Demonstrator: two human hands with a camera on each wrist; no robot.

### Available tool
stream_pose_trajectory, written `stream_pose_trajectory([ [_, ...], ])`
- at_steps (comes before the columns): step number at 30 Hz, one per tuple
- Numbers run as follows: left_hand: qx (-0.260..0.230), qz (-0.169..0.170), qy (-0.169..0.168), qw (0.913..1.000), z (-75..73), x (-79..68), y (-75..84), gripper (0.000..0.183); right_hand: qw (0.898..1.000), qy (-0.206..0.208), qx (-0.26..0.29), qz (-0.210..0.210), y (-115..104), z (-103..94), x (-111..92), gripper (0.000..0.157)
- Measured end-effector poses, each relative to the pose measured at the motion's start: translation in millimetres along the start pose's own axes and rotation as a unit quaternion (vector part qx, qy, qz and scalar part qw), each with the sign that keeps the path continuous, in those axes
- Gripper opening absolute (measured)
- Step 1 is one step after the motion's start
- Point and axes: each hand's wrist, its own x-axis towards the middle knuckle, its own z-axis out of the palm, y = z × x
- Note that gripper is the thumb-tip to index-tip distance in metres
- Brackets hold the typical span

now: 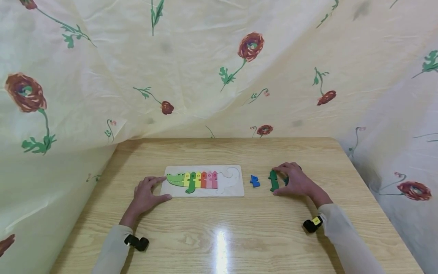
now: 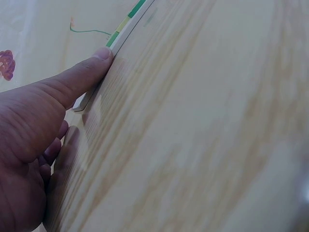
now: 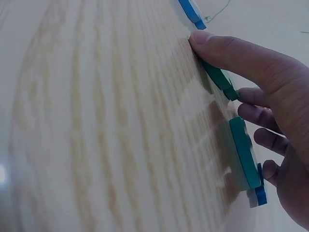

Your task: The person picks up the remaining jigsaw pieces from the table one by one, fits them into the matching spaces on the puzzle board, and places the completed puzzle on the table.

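Observation:
A white puzzle board [image 1: 202,193] lies on the table, bearing a crocodile head [image 1: 175,179] and a row of yellow, green, orange and pink pieces. My left hand [image 1: 148,193] rests at its left end, index finger by the snout and thumb along the front edge. In the left wrist view, the thumb [image 2: 87,72] touches the board's side. My right hand [image 1: 295,180] spans a green puzzle piece [image 1: 274,180] lengthwise, pinching it between thumb and fingertips. The right wrist view shows that green piece [image 3: 219,79] beneath the thumb.
Between board and right hand lies a blue piece [image 1: 254,181]. Another green piece [image 3: 245,152] and a blue one [image 3: 261,186] lie close by the right hand's fingers. The board's right part [image 1: 230,180] shows a drawn tail outline. A flowered cloth [image 1: 205,76] hangs behind the table.

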Motion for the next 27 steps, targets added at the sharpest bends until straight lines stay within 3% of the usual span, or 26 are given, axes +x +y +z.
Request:
stream_pose_trajectory([
  [13,-0.001,0.004,0.001,1.0,0.5,0.6,-0.5,0.087,1.0,0.014,0.019,0.0,-4,-3.5,0,0.091],
  [27,-0.001,-0.001,-0.002,1.0,0.0,-0.2,-0.3,0.087,0.997,0.045,0.0,-0.054,-42,-25.3,4,0.088],
])
